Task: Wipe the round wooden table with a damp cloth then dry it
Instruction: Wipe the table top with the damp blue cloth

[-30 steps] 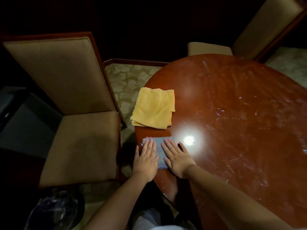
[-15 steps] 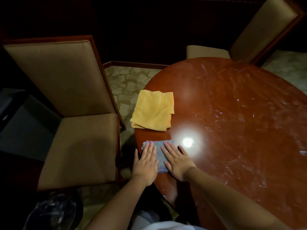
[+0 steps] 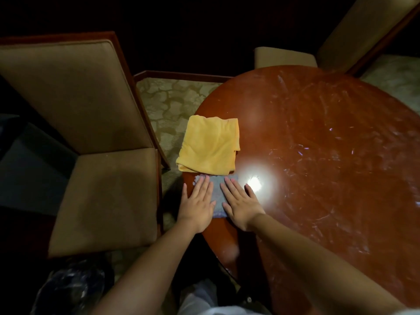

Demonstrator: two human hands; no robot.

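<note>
A round, glossy red-brown wooden table fills the right of the head view, streaked with smears and a bright light glare. A small blue-grey cloth lies flat near the table's left edge. My left hand presses on its left part with straight fingers. My right hand lies flat on its right part, fingers spread. A folded yellow cloth rests just beyond the blue one, its left side overhanging the table edge.
A padded tan chair with a dark wooden frame stands close to the table's left. A second tan chair stands at the far side. A dark bin with a plastic liner sits on the patterned carpet at lower left.
Both hands have pushed the blue-grey cloth a little forward, so that it now touches the yellow cloth. The yellow cloth has stayed in place.
</note>
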